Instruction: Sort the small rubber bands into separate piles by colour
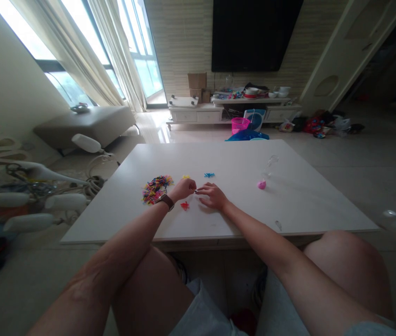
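Note:
My left hand [185,188], with a watch [166,201] on its wrist, is closed in a pinch over the white table [239,158]. A tiny dark piece shows at its fingertips, too small to name. My right hand [213,196] lies low over the tabletop, fingers stretched toward the left fingertips and thumb apart. Beside my left wrist is a heap of small multicoloured pieces [156,189]. Little groups of one colour lie around the hands: red pieces [184,206] nearer me, blue pieces [209,175] beyond, and yellow pieces [186,177] partly behind my left hand.
Farther right on the table are a pink object [261,185], a clear item [273,161] and a small clear piece [278,225] near the front edge. A white lamp [87,143] with several arms stands off the left edge. Past the far edge is a pink basket [239,125].

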Demonstrator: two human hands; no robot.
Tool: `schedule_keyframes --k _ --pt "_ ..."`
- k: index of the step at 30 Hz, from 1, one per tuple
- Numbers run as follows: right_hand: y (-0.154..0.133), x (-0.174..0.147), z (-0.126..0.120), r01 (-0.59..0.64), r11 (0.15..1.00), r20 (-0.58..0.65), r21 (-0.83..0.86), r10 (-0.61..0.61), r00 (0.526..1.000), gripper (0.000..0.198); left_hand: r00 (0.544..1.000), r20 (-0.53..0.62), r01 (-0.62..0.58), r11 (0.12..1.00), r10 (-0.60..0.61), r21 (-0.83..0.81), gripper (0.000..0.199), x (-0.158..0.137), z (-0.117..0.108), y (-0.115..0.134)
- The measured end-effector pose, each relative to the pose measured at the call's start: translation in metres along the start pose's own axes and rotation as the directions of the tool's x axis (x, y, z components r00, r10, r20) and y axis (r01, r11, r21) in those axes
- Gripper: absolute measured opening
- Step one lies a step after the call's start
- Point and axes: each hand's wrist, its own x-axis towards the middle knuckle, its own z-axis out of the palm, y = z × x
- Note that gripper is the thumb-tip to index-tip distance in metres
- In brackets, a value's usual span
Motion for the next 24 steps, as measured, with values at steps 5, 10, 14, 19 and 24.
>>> schedule_keyframes --k 5,10,14,19,24 --pt "-0.001 0.001 0.000 -0.013 1.000 -0.003 0.001 0.013 1.000 0.024 1.000 -0.004 0.015 1.000 -0.015 -0.009 0.018 0.000 0.000 -0.001" --pt "-0.001 0.000 0.003 -0.034 0.999 -0.003 0.013 0.034 0.999 0.026 1.000 0.000 -0.010 0.999 0.010 -0.041 0.020 0.000 0.002 0.000" --pt "0.001 0.000 0.005 -0.099 0.995 -0.060 -0.001 0.099 0.993 0.023 0.999 -0.024 -0.027 0.999 0.026 -0.043 0.020 0.001 -0.001 0.002" --pt "0.012 0.002 0.007 -0.438 0.898 -0.370 0.041 0.421 0.828 0.026 0.995 -0.098 0.029 0.996 -0.037 -0.079 0.018 0.001 -0.016 -0.003" --pt "0.022 0.003 0.010 -0.585 0.808 -0.443 0.069 0.550 0.707 0.029 0.984 -0.135 0.098 0.987 -0.116 -0.130 0.018 -0.008 -0.033 -0.014"
